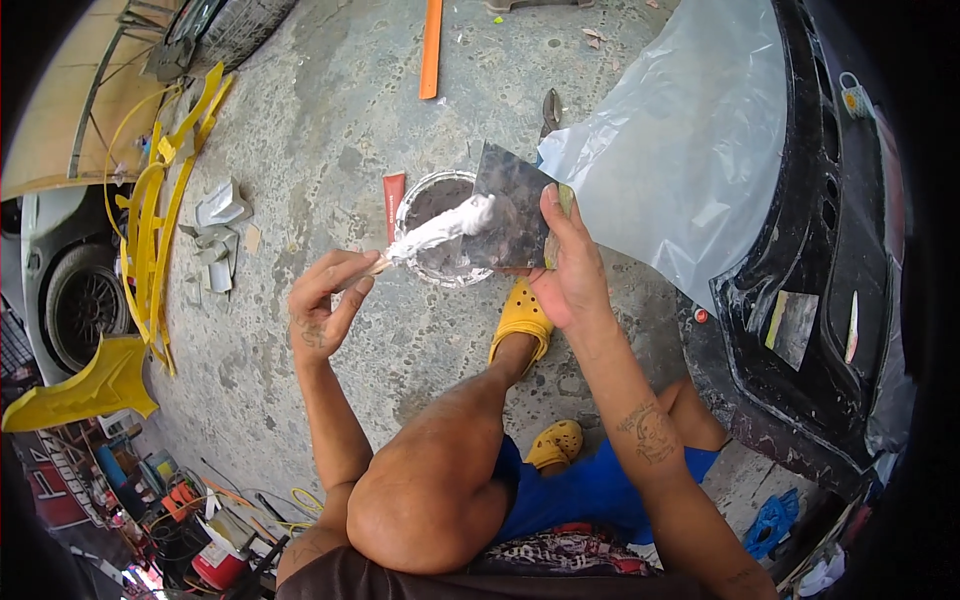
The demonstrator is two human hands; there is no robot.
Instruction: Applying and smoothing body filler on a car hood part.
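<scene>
My left hand (328, 298) pinches the end of a stick (378, 265) whose other part is thickly coated in white paste (440, 228). The coated tip touches the face of a dark, smeared flat plate (512, 215). My right hand (572, 255) grips that plate by its right edge, thumb on top, where a yellow-green strip shows. Below both lies an open round can (403, 215) on the floor, its rim caked with white; the plate hides its right part. A red tube (393, 200) lies against the can's left side.
To the right stands a large black car panel (760, 370), partly under clear plastic sheeting (670, 150). Another plate (793, 328) rests on it. Yellow trim parts (150, 250) and a car wheel (85, 305) are at left. Pliers (550, 110) and an orange strip (431, 50) lie beyond the can.
</scene>
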